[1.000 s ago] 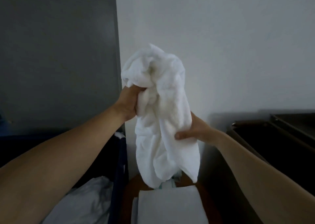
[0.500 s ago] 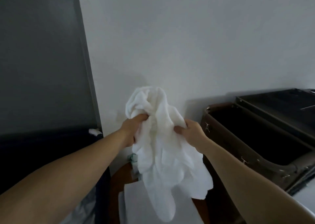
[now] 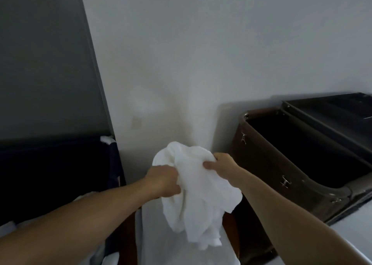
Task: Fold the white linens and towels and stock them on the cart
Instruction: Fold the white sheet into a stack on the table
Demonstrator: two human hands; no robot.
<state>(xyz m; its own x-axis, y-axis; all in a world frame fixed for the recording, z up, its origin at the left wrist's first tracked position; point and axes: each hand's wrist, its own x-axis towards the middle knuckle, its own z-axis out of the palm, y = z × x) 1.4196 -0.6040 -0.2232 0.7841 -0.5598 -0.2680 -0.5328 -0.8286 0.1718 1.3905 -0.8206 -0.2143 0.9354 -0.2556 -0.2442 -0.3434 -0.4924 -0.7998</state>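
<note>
Plain white wall (image 3: 201,53) as backdrop, with a grey panel (image 3: 40,63) to its left. Dark blue bin (image 3: 60,174) low on the left and open brown case (image 3: 302,154) with metal clasps on the right, well apart from each other. Item in hand: one white towel (image 3: 201,200), unfolded and bunched, held in the air in the gap between bin and case. Left hand (image 3: 163,182): fingers curled round a gather of cloth on the towel's left side. Right hand (image 3: 221,166): thumb and fingers pinching the upper right edge, slightly higher in view than the left. The hands are near each other, with only the crumpled crest of the towel between them. Long axis: roughly vertical, the bulk hanging below both hands and ending in a loose tail. Beneath the tail: flat white linen (image 3: 161,244), seemingly folded; whether the towel touches it cannot be told. Step judged: opening the towel out before the first fold, with no fold yet made. The coming move turns on the top edge running left to right between the two grips, and the hands would need to part sideways along it to draw the cloth flat. Cart: not identifiable with certainty in this view.
</note>
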